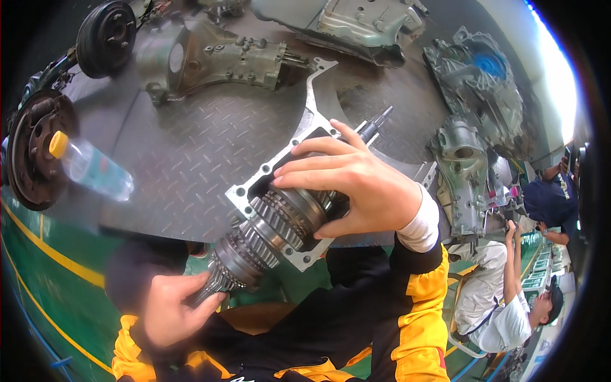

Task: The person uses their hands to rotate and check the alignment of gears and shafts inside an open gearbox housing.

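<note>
**Desk:** What is in hand at the steel counter (191,153)?

**Photographer:** A gear shaft (280,223), a long steel stack of toothed wheels, held slantwise above the counter's near edge. The right hand (356,191) lies over its upper half, fingers (312,167) wrapped down around the gears. The left hand (170,309) has its fingers closed about the splined lower tip. One hand at each end looks like the way to carry a heavy, awkward piece level enough to steer.

**Desk:** And the pale frame around it?

**Photographer:** That is a flat aluminium mounting plate (305,134) with bolt holes along its rim. The shaft passes through the plate's rectangular opening, its thin upper end poking out beyond the right hand. I cannot tell whether the shaft touches the plate's edges.

**Desk:** What else lies near the shaft?

**Photographer:** Up and left of the shaft, a grey gearbox housing (203,57) rests on its side on the counter. Further left of the shaft, a clear plastic bottle (89,167) with a yellow cap lies near a rusty brake disc (35,149), and a dark brake drum (107,37) sits above them. Right of the shaft stands another aluminium casing (461,172), seemingly parked clear of the working space.

**Desk:** Anyone else in frame?

**Photographer:** A person in a white shirt (503,318), low and right of the shaft, arm raised to that casing. Another person in dark blue (547,200) is beyond.
</note>
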Demonstrator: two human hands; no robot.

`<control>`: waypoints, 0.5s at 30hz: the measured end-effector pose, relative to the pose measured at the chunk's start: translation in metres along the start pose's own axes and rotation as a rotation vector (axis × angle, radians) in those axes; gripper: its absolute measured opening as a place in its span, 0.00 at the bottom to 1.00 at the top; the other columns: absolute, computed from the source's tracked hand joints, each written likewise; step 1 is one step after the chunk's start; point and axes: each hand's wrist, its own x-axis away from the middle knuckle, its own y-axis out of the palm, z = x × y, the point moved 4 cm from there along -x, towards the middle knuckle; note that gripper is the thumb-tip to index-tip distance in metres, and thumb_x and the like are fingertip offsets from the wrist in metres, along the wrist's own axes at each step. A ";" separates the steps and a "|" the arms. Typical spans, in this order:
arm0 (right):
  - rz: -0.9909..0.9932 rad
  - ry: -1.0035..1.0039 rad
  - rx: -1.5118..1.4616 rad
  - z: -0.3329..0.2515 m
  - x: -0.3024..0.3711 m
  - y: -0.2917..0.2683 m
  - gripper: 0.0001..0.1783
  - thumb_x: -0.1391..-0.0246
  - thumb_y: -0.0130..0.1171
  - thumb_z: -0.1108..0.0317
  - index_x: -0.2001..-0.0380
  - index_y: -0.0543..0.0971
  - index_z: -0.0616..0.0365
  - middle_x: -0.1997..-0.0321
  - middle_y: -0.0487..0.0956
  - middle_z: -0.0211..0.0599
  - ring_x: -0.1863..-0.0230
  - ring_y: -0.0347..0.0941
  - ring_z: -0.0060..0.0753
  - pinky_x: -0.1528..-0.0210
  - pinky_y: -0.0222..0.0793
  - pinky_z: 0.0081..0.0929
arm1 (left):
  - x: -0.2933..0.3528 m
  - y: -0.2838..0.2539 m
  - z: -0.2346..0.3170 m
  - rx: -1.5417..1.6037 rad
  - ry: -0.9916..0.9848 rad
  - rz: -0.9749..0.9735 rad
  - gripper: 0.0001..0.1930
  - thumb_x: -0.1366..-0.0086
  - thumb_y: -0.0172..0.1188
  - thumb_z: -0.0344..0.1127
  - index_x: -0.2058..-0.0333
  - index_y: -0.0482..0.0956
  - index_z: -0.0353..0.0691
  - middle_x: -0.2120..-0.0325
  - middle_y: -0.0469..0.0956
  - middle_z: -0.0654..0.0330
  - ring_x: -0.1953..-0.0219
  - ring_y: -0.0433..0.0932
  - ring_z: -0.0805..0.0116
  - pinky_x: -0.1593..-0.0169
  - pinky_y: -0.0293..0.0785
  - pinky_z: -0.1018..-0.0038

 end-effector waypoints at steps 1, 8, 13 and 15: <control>-0.021 0.020 -0.018 0.000 -0.001 -0.001 0.45 0.70 0.78 0.65 0.40 0.76 0.44 0.38 0.76 0.29 0.31 0.64 0.43 0.26 0.39 0.61 | 0.000 0.000 -0.003 -0.017 -0.009 -0.042 0.18 0.50 0.73 0.31 0.62 0.83 0.27 0.77 0.80 0.44 0.80 0.80 0.55 0.75 0.74 0.72; 0.050 -0.044 -0.008 0.006 -0.014 0.002 0.41 0.71 0.75 0.63 0.45 0.78 0.52 0.43 0.78 0.32 0.36 0.67 0.40 0.25 0.38 0.55 | -0.001 -0.009 -0.007 -0.028 0.005 -0.017 0.17 0.50 0.72 0.30 0.62 0.83 0.28 0.78 0.79 0.45 0.80 0.80 0.54 0.74 0.74 0.70; 0.128 -0.089 -0.069 0.017 0.016 0.002 0.42 0.72 0.74 0.63 0.45 0.77 0.50 0.43 0.78 0.37 0.37 0.68 0.45 0.31 0.48 0.53 | -0.003 0.006 0.010 -0.215 0.196 0.052 0.11 0.45 0.67 0.33 0.66 0.80 0.31 0.84 0.71 0.50 0.84 0.73 0.54 0.78 0.67 0.68; 0.142 -0.106 -0.115 0.018 0.001 0.013 0.39 0.75 0.74 0.63 0.49 0.80 0.50 0.49 0.79 0.36 0.41 0.70 0.43 0.34 0.50 0.53 | -0.001 0.003 0.013 -0.237 0.080 -0.006 0.10 0.38 0.64 0.33 0.61 0.81 0.34 0.78 0.76 0.48 0.80 0.76 0.56 0.73 0.71 0.70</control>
